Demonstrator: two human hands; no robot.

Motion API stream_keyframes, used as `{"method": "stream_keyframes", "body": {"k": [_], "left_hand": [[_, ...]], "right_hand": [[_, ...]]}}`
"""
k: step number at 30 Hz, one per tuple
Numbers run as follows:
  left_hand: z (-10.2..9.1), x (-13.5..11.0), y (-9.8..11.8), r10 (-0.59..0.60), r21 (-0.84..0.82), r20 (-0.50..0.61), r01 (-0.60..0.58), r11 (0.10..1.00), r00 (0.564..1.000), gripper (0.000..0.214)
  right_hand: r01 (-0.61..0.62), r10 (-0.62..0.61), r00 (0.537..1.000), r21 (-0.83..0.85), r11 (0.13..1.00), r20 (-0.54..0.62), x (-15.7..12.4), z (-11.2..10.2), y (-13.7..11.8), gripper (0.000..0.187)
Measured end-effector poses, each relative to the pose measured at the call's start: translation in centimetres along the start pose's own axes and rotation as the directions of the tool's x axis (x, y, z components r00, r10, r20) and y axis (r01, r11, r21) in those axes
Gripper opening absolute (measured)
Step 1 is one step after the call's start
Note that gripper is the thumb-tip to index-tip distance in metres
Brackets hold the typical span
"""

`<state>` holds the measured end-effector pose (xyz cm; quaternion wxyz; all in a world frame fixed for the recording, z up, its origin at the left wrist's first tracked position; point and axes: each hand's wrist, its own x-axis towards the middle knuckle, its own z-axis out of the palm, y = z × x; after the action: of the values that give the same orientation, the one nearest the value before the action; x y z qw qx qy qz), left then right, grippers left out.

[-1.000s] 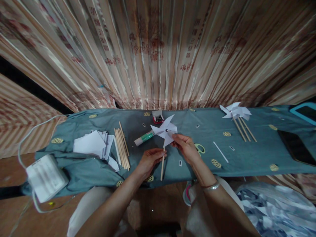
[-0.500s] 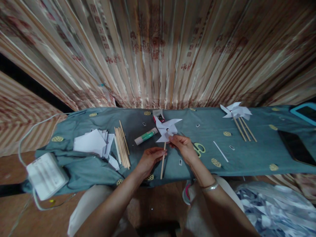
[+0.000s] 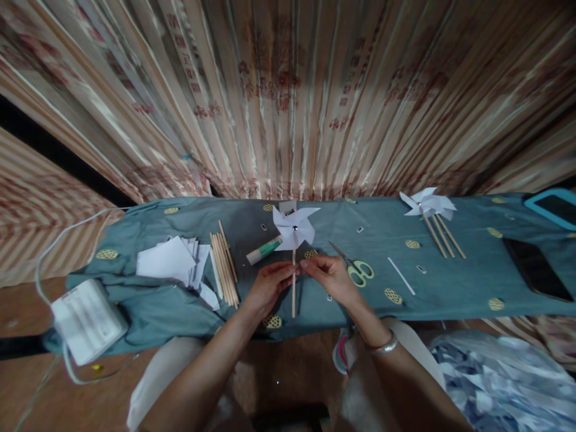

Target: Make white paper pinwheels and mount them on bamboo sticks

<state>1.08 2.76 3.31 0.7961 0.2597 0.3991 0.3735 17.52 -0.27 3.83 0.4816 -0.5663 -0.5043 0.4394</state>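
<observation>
A white paper pinwheel [image 3: 294, 228] with a shiny pin at its centre stands nearly upright on a wooden stick [image 3: 294, 300]. My left hand [image 3: 270, 285] pinches that stick around its middle. Just right of the stick is my right hand [image 3: 330, 276], thumb and forefinger pressed together close to the left fingertips; whether something small is between them is hidden. Behind the pinwheel, a green-and-white glue stick [image 3: 263, 249] is partly covered by a blade. Scissors [image 3: 359, 271] with pale green handles lie beyond my right hand.
On the left lie paper sheets [image 3: 164, 262], several wooden sticks [image 3: 224, 270] and a white box [image 3: 90, 321] with a cable. To the right are pinwheels [image 3: 427, 203], a paper strip [image 3: 401, 276], a black phone [image 3: 535, 269] and a blue-framed device [image 3: 551, 207]. A curtain [image 3: 288, 90] hangs behind.
My right hand has let go of the paper blade and dropped down beside the stick. The pinwheel has shifted slightly left and turned more upright, uncovering more of the scissors.
</observation>
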Motion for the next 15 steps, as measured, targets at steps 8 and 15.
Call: {"method": "stream_keyframes", "body": {"k": [8,15], "left_hand": [[0.1,0.0,0.8,0.036,-0.042,-0.045,-0.038,0.998,0.998,0.046],[0.2,0.1,1.0,0.078,-0.077,-0.065,-0.083,0.994,0.995,0.042]], "right_hand": [[-0.022,0.025,0.993,-0.021,1.000,0.119,-1.3,1.8,0.3,0.036],[-0.149,0.118,0.979,0.184,0.971,0.168,-1.7,3.5,0.6,0.041]]}}
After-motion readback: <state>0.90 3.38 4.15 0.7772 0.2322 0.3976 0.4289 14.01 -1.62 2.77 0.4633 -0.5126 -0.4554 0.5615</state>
